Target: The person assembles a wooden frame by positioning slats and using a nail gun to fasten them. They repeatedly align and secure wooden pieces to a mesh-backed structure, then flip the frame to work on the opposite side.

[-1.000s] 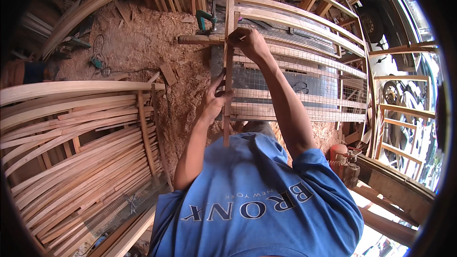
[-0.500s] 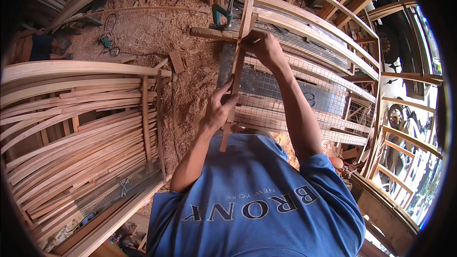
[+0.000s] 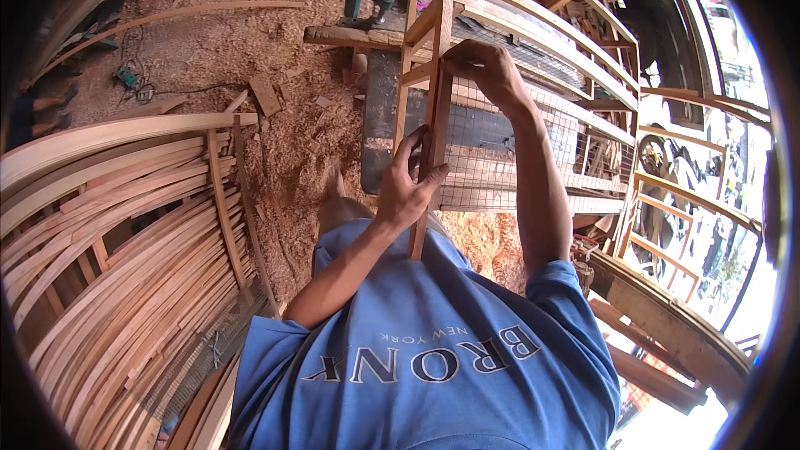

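A narrow wooden frame [image 3: 447, 12], with two long rails joined by short crosspieces, stands in front of me over the bench. My left hand [image 3: 412, 189] is wrapped round its near rail low down, thumb on the right side and fingers on the left. Higher up, my right hand [image 3: 492, 75] bends at the wrist, its fingertips pinched against the same rail; anything small between them is hidden. Below my left hand the rail's end reaches my blue shirt [image 3: 433, 308].
A green clamp [image 3: 353, 0] sits at the bench's [image 3: 379, 117] far left. Wire mesh with wooden slats [image 3: 533, 192] spreads to the right. Stacked curved wood strips [image 3: 125, 258] fill the left. Shavings cover the floor [image 3: 283, 142], where a green power tool [image 3: 127, 77] lies. Another person's legs [image 3: 33, 117] show far left.
The frame has turned, so its second rail and crosspieces now show. Both hands stay on it. The whole view has shifted, with the bench and stacks sitting further left.
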Motion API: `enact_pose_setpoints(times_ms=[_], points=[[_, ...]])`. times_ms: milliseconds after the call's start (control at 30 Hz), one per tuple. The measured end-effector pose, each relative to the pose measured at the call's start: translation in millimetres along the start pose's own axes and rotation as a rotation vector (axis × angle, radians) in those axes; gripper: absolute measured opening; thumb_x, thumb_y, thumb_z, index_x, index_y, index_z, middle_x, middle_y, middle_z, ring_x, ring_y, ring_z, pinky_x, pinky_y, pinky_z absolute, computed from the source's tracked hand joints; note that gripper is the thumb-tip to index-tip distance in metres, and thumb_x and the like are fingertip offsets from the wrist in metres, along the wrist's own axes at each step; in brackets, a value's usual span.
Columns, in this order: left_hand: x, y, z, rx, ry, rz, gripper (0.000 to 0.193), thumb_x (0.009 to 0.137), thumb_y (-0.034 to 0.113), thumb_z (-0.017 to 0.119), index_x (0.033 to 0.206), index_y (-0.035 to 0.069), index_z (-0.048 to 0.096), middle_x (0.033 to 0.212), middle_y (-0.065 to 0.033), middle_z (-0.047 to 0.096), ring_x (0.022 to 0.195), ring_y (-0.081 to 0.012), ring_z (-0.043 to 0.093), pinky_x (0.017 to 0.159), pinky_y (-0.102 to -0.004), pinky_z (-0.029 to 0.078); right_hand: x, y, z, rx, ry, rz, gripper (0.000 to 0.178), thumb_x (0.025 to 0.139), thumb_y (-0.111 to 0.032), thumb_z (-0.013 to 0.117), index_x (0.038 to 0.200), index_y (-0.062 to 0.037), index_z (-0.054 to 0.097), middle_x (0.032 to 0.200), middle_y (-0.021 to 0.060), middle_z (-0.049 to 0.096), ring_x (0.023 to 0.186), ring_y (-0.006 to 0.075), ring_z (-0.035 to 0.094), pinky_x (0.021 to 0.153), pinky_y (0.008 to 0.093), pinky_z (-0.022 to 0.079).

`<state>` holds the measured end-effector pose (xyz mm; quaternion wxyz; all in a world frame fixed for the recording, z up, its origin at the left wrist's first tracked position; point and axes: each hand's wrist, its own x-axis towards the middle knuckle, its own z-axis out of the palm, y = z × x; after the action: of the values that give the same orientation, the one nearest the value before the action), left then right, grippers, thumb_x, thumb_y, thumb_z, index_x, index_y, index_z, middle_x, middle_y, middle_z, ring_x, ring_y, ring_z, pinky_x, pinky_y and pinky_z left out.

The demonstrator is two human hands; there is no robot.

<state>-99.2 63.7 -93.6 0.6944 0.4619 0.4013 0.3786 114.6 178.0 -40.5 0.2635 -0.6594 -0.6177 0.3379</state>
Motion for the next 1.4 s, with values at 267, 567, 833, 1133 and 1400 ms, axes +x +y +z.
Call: enact_pose_setpoints(times_ms=[267, 567, 833, 1133, 1400], points=[[-3.4, -9.7, 1.2, 0.396, 0.064, 0.200, 0.062, 0.090, 0.013, 0.072, 0.144, -0.006, 0.047, 0.123, -0.0231, 0.067, 0.109, -0.0256, 0.068, 0.095, -0.0345, 0.054, -11.5, -7.3, 4.7, -0.095, 0.104, -0.165, 0.021, 0.088, -0.017, 0.077, 0.106, -0.0063, 0.077, 0.117, 0.0086, 0.072, 0.107, 0.0235, 0.069, 0.094, 0.0363, 0.053], [-5.6, -20.7, 9.1, 0.205, 0.206, 0.203, 0.050, 0.097, 0.023, 0.066, 0.139, -0.003, 0.055, 0.122, -0.0214, 0.069, 0.093, -0.0253, 0.070, 0.083, -0.0344, 0.057, -52.0, 4.0, 13.5, -0.307, 0.524, -0.116, 0.022, 0.095, -0.023, 0.069, 0.111, -0.0096, 0.073, 0.120, 0.0089, 0.070, 0.116, 0.0284, 0.063, 0.103, 0.0413, 0.043], [4.3, -6.7, -27.1, -0.379, 0.297, -0.033, 0.032, 0.100, 0.011, 0.063, 0.128, 0.000, 0.053, 0.113, -0.0136, 0.069, 0.078, -0.0153, 0.069, 0.068, -0.0274, 0.059, -42.3, 36.8, 1.3, -0.245, 0.321, -0.261, 0.024, 0.097, -0.031, 0.065, 0.101, -0.0113, 0.078, 0.103, 0.0047, 0.076, 0.091, 0.0228, 0.071, 0.083, 0.0356, 0.054], [2.3, -11.7, 7.0, -0.025, 0.337, 0.110, 0.034, 0.089, 0.010, 0.079, 0.115, 0.003, 0.059, 0.103, -0.0076, 0.074, 0.059, -0.0027, 0.055, 0.044, -0.0164, 0.040, -38.7, 49.8, 1.6, -0.351, 0.412, -0.442, 0.020, 0.093, -0.026, 0.065, 0.095, -0.0145, 0.081, 0.099, 0.0018, 0.077, 0.089, 0.0188, 0.072, 0.077, 0.0350, 0.055], [-6.0, -31.3, 12.5, 0.147, 0.418, 0.262, 0.024, 0.092, 0.009, 0.075, 0.109, -0.004, 0.064, 0.100, -0.0155, 0.075, 0.089, -0.0152, 0.070, 0.077, -0.0284, 0.057, -36.1, 52.8, 3.7, -0.325, 0.466, -0.415, 0.018, 0.089, -0.027, 0.070, 0.092, -0.0131, 0.081, 0.094, 0.0016, 0.077, 0.085, 0.0184, 0.072, 0.072, 0.0345, 0.054]])
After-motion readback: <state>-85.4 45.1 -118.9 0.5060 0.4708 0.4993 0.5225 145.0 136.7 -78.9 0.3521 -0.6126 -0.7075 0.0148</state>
